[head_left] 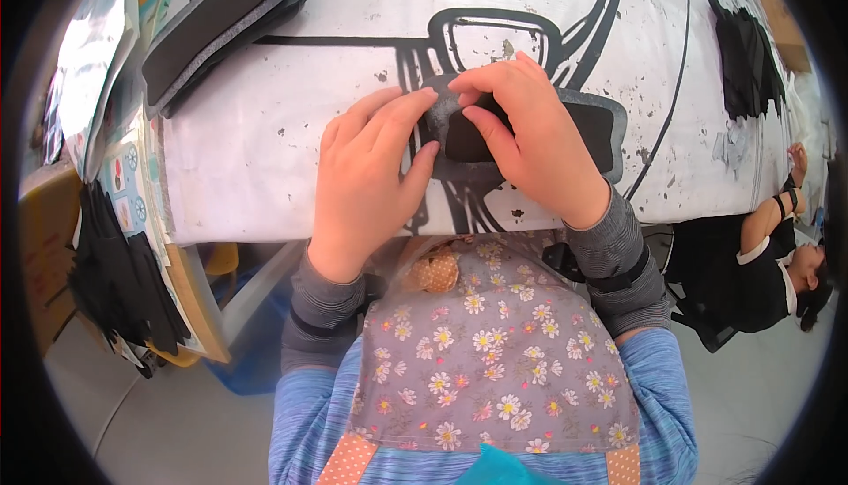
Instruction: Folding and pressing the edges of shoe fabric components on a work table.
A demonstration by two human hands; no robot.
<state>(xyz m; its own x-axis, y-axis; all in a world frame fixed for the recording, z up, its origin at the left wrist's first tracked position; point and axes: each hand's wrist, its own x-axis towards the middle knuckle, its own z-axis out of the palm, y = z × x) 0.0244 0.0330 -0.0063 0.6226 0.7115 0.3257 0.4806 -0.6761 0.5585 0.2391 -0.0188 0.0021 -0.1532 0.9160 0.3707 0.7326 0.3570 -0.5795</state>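
Observation:
Flat on the white table lies a grey pad [620, 114] with rounded ends and a long black inset panel [587, 132]. At its left end is my left hand [367, 162], fingertips on the upper corner and thumb lower down, closed round that end. Over the pad's left half my right hand [534, 127] is bent, with thumb and forefinger drawn close together at the inset's upper left. Whatever lies between those fingertips is too small to make out. Part of the inset is hidden beneath this hand.
Similar grey-and-black pads [221, 21] are stacked at the table's far left. Black straps [340, 41] run across the white tabletop [238, 167]. Black gloves or cloth [746, 61] hang at right, more dark cloth [115, 264] at left. Another person [751, 264] sits at right.

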